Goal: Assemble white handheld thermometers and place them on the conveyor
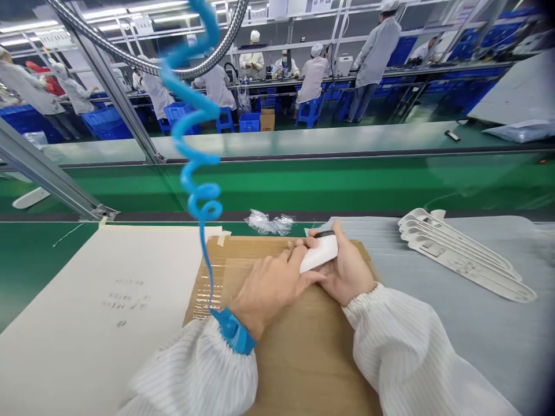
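Above the brown cardboard (321, 346), a small white plastic piece with a black end (319, 252) is held at a tilt between both hands. My right hand (349, 268) is closed around it from the right, its thumb beside the black end. From the left, my left hand (271, 283) grips the piece's lower end, with fingertips partly hidden behind it. A blue wrist strap (236, 330) circles my left wrist, and its coiled blue cord (197, 150) runs upward.
Several long white plastic parts (466, 254) lie stacked on grey foam sheeting (477, 346) at right. Crumpled clear plastic (269, 222) sits beyond the cardboard. White paper with writing (87, 323) covers the left. A metal post (115, 81) and flexible hose (130, 60) stand ahead; people work farther back.
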Tool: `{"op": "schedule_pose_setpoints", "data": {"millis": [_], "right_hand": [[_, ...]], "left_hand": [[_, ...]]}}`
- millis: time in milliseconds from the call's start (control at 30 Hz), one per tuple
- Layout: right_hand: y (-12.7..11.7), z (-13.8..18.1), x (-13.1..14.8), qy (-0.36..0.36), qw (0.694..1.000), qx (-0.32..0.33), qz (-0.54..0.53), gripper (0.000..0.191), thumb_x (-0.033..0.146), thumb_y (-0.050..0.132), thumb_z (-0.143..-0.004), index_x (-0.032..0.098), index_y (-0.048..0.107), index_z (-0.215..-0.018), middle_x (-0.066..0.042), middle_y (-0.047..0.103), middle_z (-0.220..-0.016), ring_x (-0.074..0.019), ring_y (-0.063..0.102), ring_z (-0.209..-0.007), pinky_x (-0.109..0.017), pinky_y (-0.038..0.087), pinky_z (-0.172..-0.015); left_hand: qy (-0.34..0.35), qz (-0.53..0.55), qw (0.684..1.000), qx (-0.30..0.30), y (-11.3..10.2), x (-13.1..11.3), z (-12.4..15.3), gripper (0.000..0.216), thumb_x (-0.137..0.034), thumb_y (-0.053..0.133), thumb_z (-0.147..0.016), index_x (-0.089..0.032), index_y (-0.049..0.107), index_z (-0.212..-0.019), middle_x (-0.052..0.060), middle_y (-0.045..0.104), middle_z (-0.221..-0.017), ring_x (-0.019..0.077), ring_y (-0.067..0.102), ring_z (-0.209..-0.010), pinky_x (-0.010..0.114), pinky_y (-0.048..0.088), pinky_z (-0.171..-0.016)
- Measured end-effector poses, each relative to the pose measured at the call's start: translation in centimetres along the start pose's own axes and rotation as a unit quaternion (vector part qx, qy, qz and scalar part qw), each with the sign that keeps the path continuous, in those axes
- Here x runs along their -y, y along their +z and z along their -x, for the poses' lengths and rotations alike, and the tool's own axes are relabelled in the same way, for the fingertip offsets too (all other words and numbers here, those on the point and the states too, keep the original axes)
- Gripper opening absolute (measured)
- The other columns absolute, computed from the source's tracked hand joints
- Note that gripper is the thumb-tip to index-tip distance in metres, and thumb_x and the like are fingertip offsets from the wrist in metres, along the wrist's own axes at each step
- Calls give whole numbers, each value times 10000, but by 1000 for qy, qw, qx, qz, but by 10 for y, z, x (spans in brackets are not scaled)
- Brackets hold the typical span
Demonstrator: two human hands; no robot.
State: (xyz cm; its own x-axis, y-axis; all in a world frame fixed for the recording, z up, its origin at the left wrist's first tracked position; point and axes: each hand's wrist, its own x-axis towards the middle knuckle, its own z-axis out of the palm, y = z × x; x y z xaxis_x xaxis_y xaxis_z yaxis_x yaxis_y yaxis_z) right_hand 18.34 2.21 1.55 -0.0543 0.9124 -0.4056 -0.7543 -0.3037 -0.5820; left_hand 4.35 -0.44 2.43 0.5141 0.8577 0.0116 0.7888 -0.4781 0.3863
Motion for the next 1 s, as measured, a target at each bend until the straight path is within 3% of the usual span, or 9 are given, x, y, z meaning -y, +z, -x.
{"op": "schedule_pose_setpoints", "data": {"millis": [67,133,233,333,433,600,800,1000], "right_hand": [[0,2,4,37,998,-22,-53,515,492,389,-1003,228,511,-579,30,403,-413,-186,624,-585,-391,586,-810],[-1,3,8,52,995,-25,-78,523,456,362,-1011,229,456,-549,39,334,-378,-167,586,-536,-350,584,-740],[1,3,9,48,997,25,-58,498,477,355,-1026,216,569,-659,19,480,-485,-169,646,-669,-301,577,-714],[4,4,1,10,993,115,-2,378,457,428,-1027,202,674,-893,-22,687,-824,-165,675,-913,-290,570,-848],[6,5,-13,-27,985,166,48,227,424,593,-965,216,682,-985,-38,714,-1034,-190,641,-1105,-331,514,-1015],[4,7,-31,-41,986,151,64,175,380,677,-917,212,695,-962,-64,721,-1107,-222,593,-1234,-374,472,-1093],[8,9,-29,-54,986,149,50,138,359,717,-869,228,688,-900,-52,728,-1084,-235,609,-1225,-408,485,-1097],[2,6,-23,-12,982,173,74,163,360,641,-935,221,681,-1010,-53,715,-1081,-226,609,-1209,-416,475,-1097]], "left_hand": [[25,-71,997,11,-1,-7,2,666,-620,345,-984,-165,426,-1464,161,688,-1190,328,713,-919,416,560,-707],[38,-105,994,-4,-2,-9,2,690,-631,313,-983,-158,412,-1476,159,704,-1136,319,719,-886,396,555,-676],[4,-79,996,-31,-3,4,0,591,-617,345,-991,-211,520,-1384,109,734,-1055,300,723,-852,373,545,-667],[-66,-13,986,-156,-3,24,-2,480,-577,385,-1006,-237,582,-1281,82,732,-1085,288,698,-981,399,544,-796],[-24,62,961,-267,-3,29,-1,453,-515,463,-1007,-217,513,-1345,87,643,-1316,256,590,-1218,427,468,-1024],[35,89,964,-248,0,13,1,340,-394,496,-1017,-228,544,-1310,71,635,-1304,237,586,-1174,407,470,-998],[60,67,950,-301,6,7,-3,281,-349,476,-1021,-187,610,-1207,93,674,-1159,245,608,-1044,397,481,-920],[60,96,956,-272,10,18,-3,370,-399,562,-989,-236,525,-1319,54,644,-1294,229,583,-1176,397,433,-1020]]}}
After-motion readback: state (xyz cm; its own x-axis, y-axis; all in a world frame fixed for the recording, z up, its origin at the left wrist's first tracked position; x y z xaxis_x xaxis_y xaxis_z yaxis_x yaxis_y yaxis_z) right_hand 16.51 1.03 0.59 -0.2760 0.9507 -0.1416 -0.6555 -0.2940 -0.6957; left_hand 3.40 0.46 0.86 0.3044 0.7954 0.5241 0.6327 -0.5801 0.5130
